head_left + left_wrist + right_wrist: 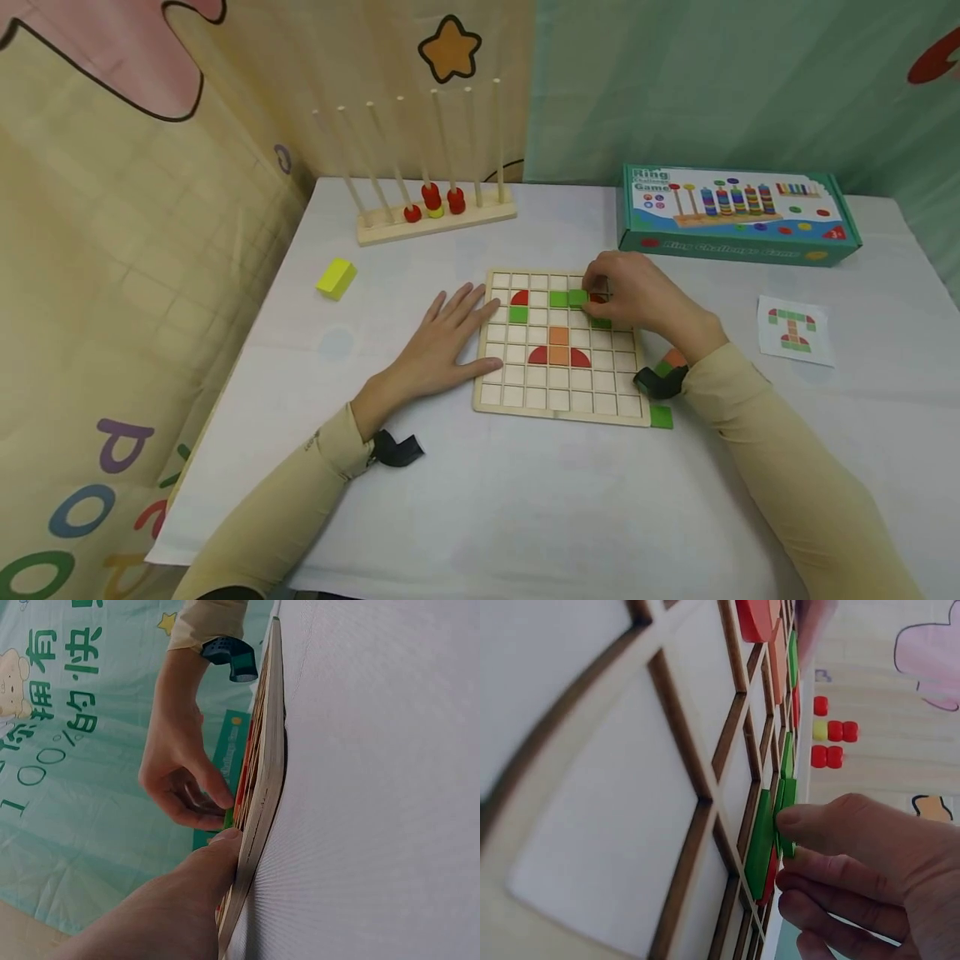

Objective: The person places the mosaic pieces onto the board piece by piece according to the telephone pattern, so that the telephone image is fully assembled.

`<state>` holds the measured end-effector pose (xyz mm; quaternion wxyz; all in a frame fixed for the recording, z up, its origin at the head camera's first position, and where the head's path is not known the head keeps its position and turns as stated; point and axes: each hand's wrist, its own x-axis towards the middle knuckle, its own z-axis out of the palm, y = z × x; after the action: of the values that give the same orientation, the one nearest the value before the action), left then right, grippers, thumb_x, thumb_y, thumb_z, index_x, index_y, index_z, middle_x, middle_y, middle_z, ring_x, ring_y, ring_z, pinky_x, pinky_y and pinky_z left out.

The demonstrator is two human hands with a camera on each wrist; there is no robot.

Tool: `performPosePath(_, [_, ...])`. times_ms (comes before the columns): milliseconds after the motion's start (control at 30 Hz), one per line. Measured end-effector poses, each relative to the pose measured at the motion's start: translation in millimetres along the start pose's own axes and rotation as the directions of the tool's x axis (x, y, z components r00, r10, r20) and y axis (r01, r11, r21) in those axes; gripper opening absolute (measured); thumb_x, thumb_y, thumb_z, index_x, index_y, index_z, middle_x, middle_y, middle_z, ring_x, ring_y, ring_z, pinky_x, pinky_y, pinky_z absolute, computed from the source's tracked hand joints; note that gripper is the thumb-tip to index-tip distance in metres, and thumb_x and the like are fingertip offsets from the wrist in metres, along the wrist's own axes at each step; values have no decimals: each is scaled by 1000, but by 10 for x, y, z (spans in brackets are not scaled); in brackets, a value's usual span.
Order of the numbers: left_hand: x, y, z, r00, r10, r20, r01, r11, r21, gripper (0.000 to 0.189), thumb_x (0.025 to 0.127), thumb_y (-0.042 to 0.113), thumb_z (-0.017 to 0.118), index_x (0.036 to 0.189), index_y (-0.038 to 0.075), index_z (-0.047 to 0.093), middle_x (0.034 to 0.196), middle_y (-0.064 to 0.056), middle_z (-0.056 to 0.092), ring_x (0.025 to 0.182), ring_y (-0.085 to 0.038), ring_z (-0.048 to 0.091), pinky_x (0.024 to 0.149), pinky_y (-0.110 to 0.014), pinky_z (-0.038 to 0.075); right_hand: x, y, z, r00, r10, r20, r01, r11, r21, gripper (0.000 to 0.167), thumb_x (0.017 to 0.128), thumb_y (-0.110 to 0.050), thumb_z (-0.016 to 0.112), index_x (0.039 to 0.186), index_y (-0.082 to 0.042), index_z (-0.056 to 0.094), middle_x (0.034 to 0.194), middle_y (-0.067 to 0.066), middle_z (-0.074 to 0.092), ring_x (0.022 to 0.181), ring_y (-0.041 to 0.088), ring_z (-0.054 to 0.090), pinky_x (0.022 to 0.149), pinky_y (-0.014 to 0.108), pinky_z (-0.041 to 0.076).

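Observation:
A wooden grid board (525, 408) lies on the table with coloured tiles in some cells. My left hand (442, 337) rests at its left edge with fingers spread, thumb on the rim. Over the board's upper right, my right hand (630, 287) pinches a green square tile (789, 793) between thumb and fingers. Another green square tile (759, 847) sits just below that hand, beside a red quarter-round tile (597, 297) partly hidden by the fingers. Toward the left are a red quarter-round tile (520, 297) and a green tile (518, 315). Orange tiles (558, 337) stand mid-board between red quarter-rounds (538, 356).
A pattern card (795, 330) lies right of the board. Loose tiles (661, 417) lie near its lower right corner, some behind my wrist strap. A peg rack (442, 223) with red and yellow rings and a game box (738, 215) stand behind; a yellow block (336, 278) lies left.

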<state>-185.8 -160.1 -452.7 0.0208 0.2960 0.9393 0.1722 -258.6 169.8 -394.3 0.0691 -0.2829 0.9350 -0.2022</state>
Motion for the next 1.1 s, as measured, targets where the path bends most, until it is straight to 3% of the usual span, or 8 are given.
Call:
performPosePath(333, [5,1,-2,1000,-2,4,2,1000,-5,91,97,64,62,169,20,27,178,-9,16,166,-29,6,133,-53,-1,105,-44,75,998,-59,-38,60,998,25,24,86,-18,87,102,-4,76,97,10,74,86,25,65,83,45,55])
performPosePath(667, [-4,2,-5,1000,-3,0,3,1000,-7,91,97,63,63,169,20,27,178,-9,16,166,-29,7,133,-54,0,338,-257,173,998,-55,11,54,998,32,24,89,-22,85,105,-6,76,99,9,73,90,26,63,89,46,55])
performPosePath(1100, [-5,-7,-12,1000,-9,11,9,1000,0,91,97,65,61,169,19,27,178,-9,16,166,-28,6,133,-53,0,314,-323,176,999,-47,19,48,999,-5,26,90,-21,85,110,-7,79,104,9,73,95,25,67,91,46,57])
